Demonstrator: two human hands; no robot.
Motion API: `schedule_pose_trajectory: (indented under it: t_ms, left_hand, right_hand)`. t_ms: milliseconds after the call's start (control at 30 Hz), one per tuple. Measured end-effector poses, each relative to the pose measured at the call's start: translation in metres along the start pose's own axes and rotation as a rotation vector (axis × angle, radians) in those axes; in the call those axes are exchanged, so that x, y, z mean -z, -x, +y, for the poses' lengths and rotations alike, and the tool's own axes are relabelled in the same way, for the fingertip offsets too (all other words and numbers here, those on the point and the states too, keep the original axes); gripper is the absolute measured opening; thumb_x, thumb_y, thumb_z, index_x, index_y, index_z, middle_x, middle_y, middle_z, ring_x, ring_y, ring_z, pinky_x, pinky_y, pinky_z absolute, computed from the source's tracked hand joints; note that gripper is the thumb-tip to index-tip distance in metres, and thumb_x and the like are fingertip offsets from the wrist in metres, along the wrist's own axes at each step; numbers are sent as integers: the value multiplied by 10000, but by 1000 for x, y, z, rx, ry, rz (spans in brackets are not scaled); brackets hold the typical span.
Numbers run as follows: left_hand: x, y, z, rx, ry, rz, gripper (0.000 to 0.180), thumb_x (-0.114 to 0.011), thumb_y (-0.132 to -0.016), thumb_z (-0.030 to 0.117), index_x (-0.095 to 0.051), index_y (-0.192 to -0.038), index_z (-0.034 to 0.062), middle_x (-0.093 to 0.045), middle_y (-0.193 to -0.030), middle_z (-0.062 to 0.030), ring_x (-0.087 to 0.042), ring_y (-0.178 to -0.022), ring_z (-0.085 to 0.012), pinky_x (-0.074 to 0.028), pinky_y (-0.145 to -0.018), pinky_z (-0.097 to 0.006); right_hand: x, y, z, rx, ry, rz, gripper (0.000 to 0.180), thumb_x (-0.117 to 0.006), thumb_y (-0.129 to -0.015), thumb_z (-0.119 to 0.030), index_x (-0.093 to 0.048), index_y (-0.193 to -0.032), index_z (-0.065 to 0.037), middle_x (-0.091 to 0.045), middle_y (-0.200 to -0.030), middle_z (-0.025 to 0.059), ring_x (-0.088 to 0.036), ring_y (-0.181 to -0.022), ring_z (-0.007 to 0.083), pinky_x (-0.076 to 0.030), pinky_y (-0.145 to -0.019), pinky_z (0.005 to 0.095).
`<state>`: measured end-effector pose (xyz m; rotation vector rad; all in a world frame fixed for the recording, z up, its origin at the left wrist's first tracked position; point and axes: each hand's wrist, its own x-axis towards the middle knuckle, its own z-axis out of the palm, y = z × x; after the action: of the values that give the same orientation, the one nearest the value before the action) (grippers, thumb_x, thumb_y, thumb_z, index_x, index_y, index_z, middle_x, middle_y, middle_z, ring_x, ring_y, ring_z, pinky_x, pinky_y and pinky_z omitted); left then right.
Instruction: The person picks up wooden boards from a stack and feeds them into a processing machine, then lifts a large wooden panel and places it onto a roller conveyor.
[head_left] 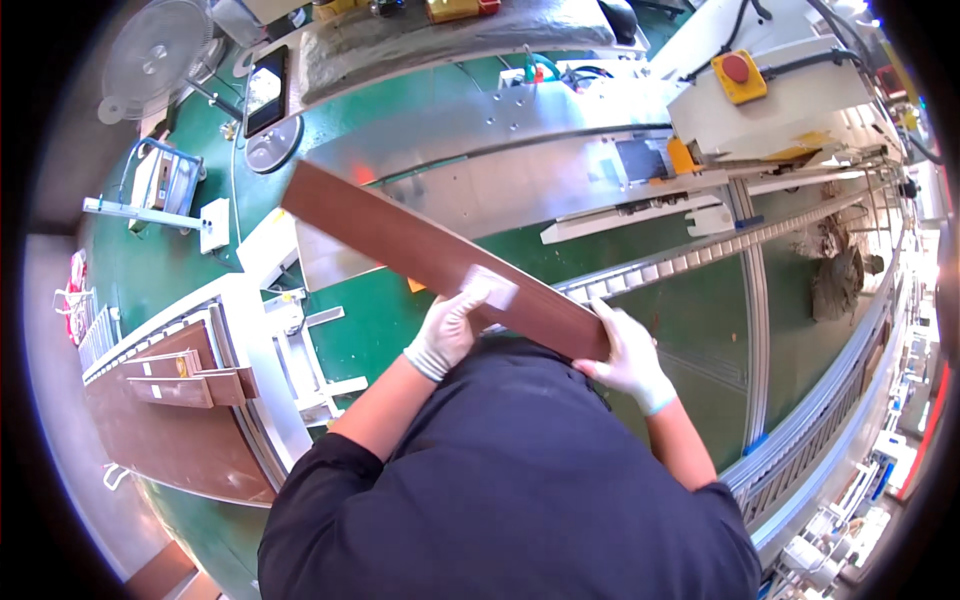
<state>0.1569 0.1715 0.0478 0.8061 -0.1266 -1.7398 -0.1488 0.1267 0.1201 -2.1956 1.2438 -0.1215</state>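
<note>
A long reddish-brown board [400,240] slants across the middle in front of me, its far end up to the left. My left hand [450,325], in a white glove, grips the board's near edge, with the thumb by a white label [490,287] on its face. At the lower right end my right hand [628,352], gloved too, is closed round the board's corner. The fingers under the board are hidden. Beyond the board lies a long metal machine bed [450,190].
On the left, a roller table [245,350] bears a large brown panel [190,450] and several smaller boards [185,390]. A roller strip [690,258] runs off to the right. A yellow box with a red button [738,72] is at the upper right; a fan [155,55] stands upper left.
</note>
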Motion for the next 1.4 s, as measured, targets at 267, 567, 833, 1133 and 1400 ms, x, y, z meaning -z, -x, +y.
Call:
schedule_pose_trajectory:
  t_ms: [267, 567, 833, 1133, 1400]
  left_hand:
    - [-33, -97, -10, 105, -226, -102, 418, -598, -1083, 383, -564, -1402, 114, -683, -1314, -41, -683, -1163, -195, -546, -1004, -388]
    - [-101, -174, -52, 290, -601, -119, 388, -529, -1106, 405, -632, -1262, 65, -729, -1187, -59, -707, -1047, -176, -574, -914, -371]
    - [-142, -200, -79, 170, -650, 127, 334, -642, -1063, 345, -682, -1028, 15, -749, -985, -86, -733, -844, -174, -596, -719, -309]
    - [-202, -252, -122, 286, -508, 130, 346, -659, -1057, 369, -699, -1111, 30, -754, -1044, -70, -736, -894, -178, -586, -768, -312]
    - [-261, -317, -188, 240, -645, 105, 391, -656, -1061, 353, -687, -1174, -21, -731, -1022, -64, -717, -891, -161, -612, -767, -318]
  right_hand:
    - [-58, 166, 70, -409, -43, 140, 1056, -925, -654, -508, -499, -1491, -26, -644, -1328, 238, -639, -1209, 443, -525, -1041, 476]
    - [-77, 197, 82, -722, -414, 499, 432, -718, -968, -221, -674, -1318, 28, -719, -1270, 209, -688, -1206, 340, -504, -1070, 395]
    - [-44, 175, 128, -862, -672, 522, 352, -682, -1037, -268, -747, -1191, 41, -785, -1134, 153, -720, -1086, 219, -526, -999, 345]
    - [22, 176, 203, -889, -633, 459, 469, -687, -1040, -377, -750, -1175, 68, -788, -1066, 147, -713, -1013, 203, -535, -944, 345]
    - [79, 180, 287, -890, -682, 487, 496, -662, -1060, -387, -730, -1219, 78, -774, -1084, 117, -678, -1040, 167, -520, -966, 324]
